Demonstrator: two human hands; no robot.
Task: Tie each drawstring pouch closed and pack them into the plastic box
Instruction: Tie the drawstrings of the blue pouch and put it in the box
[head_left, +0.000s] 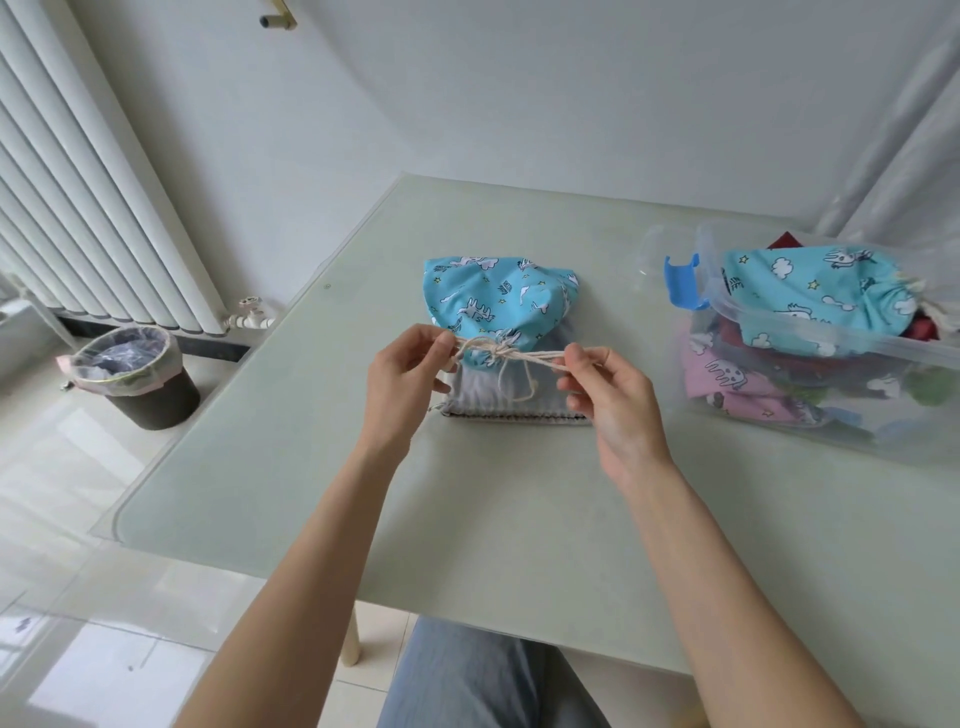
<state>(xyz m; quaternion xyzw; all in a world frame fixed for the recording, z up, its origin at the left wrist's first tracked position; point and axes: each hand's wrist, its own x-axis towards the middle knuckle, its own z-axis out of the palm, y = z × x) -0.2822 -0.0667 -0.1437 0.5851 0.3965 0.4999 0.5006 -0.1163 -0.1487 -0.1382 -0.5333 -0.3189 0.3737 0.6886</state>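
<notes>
Blue printed pouch (498, 306) lies left of the plastic box (831, 358); left hand (400, 384) and right hand (608, 395) each pinch its cream drawstring (511, 358), pulled taut.

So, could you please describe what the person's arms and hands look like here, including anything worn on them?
Both forearms are bare up to the picture's lower edge: no sleeves in view. The left hand and right hand wear no gloves, and no rings, watch or bracelet show. Fingernails look short and unpainted. Grey-blue trousers show below the table edge.
</notes>
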